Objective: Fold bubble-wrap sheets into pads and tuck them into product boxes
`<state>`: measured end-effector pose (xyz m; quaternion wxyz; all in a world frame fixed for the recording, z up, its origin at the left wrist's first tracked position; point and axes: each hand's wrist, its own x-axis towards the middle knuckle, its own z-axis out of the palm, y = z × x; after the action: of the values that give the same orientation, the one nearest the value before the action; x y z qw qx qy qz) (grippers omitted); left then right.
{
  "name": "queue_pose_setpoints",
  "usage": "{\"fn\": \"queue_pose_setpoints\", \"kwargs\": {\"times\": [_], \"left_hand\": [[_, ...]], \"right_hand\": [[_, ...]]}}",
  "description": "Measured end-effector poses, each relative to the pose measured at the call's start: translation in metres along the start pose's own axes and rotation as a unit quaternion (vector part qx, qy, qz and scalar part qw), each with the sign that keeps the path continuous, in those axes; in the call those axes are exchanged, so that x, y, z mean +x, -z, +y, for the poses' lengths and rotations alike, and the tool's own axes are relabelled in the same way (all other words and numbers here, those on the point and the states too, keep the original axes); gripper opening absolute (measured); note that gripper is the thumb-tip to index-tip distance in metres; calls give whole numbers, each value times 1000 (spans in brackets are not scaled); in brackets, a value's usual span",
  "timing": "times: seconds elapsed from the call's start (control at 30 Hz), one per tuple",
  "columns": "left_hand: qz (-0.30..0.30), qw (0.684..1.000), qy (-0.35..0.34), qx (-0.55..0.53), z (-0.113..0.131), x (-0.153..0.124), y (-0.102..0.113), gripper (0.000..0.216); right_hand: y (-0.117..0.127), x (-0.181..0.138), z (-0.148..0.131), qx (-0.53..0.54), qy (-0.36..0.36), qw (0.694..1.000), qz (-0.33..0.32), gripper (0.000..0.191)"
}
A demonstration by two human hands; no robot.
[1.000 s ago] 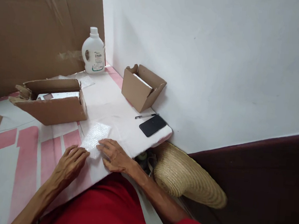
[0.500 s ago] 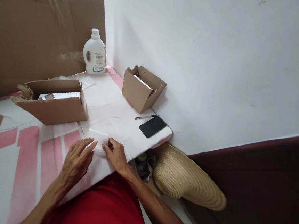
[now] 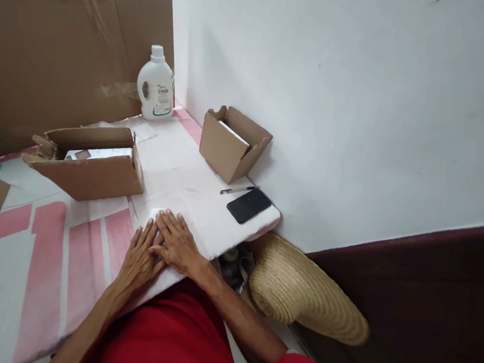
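Note:
My left hand (image 3: 143, 255) lies flat near the table's front edge, its fingers stretched out. Beside it, my right hand (image 3: 176, 243) also rests flat, its thumb crossing onto the left hand. Under the fingers of both hands is a clear plastic film or bag (image 3: 153, 213); only a shiny bit of it shows past the fingertips, and the rest is covered. Neither hand grips anything. The table (image 3: 179, 165) has a white and pink cover.
Open cardboard boxes stand at left (image 3: 90, 176) and against the wall (image 3: 223, 149), both with white items inside. A white jug (image 3: 156, 86) stands before a large cardboard sheet (image 3: 79, 54). Right lie a pen (image 3: 236, 190) and black phone (image 3: 248, 205); below is a straw hat (image 3: 296, 288).
Both hands have gone from bent fingers at the plastic to lying flat on it. They have come together, the right thumb now over the left hand. The view has shifted slightly.

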<state>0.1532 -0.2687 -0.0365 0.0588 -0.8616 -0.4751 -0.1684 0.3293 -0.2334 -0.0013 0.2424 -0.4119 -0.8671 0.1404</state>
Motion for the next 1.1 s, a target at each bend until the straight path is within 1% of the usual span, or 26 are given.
{"fn": "queue_pose_setpoints", "kwargs": {"times": [0.07, 0.13, 0.23, 0.3, 0.37, 0.47, 0.53, 0.57, 0.6, 0.63, 0.67, 0.7, 0.73, 0.77, 0.83, 0.87, 0.93, 1.0, 1.03, 1.07, 1.1], "left_hand": [[-19, 1000, 12, 0, 1, 2, 2, 69], [-30, 999, 18, -5, 2, 5, 7, 71], [-35, 999, 19, -18, 0, 11, 16, 64], [-41, 999, 13, -32, -4, 15, 21, 56], [-44, 998, 4, -43, -8, 21, 24, 52], [-35, 998, -8, -58, -16, 31, 32, 50], [-25, 997, -15, -69, -18, 39, 43, 46], [-16, 997, -19, -78, -19, 42, 51, 45], [-5, 995, -22, -93, -19, 45, 61, 47], [9, 993, -26, -113, -19, 48, 72, 49], [26, 990, -28, -133, -19, 51, 85, 51], [45, 987, -25, -149, -20, 54, 99, 51], [66, 985, -14, -158, -22, 57, 113, 51], [88, 984, 2, -154, -27, 59, 127, 53], [143, 983, 50, -105, -43, 65, 149, 63], [175, 979, 78, -69, -54, 67, 158, 68], [229, 964, 133, 5, -80, 72, 166, 72], [244, 953, 170, 58, -105, 74, 165, 72], [239, 952, 174, 73, -115, 74, 162, 70], [234, 954, 169, 83, -123, 72, 158, 68], [229, 956, 161, 87, -129, 70, 155, 66]], "right_hand": [[-3, 2, 7, -1, -27, 999, -34, 69], [-4, 3, 15, 0, -57, 997, -43, 70], [1, 3, 23, 12, -104, 994, -31, 73], [7, 0, 27, 42, -123, 992, -9, 72], [14, -3, 29, 80, -132, 988, 17, 71], [26, -8, 30, 131, -113, 985, 23, 75], [36, -8, 28, 160, -75, 984, 11, 84], [41, -7, 25, 172, -56, 983, 14, 86], [47, -5, 22, 182, -39, 982, 25, 80], [55, -1, 18, 188, -27, 981, 44, 65], [63, 4, 13, 189, -18, 980, 66, 47], [74, 10, 8, 188, -9, 978, 87, 30], [86, 19, 2, 185, 1, 977, 105, 20], [99, 30, -4, 182, 13, 976, 121, 15], [126, 59, -14, 174, 37, 972, 156, 13], [137, 76, -19, 166, 50, 968, 183, 13], [153, 115, -26, 131, 85, 956, 248, 14], [154, 158, -30, 73, 137, 942, 299, 15], [149, 179, -31, 38, 166, 936, 307, 14], [142, 200, -31, -2, 195, 933, 301, 13], [132, 219, -31, -45, 220, 933, 281, 13]]}}
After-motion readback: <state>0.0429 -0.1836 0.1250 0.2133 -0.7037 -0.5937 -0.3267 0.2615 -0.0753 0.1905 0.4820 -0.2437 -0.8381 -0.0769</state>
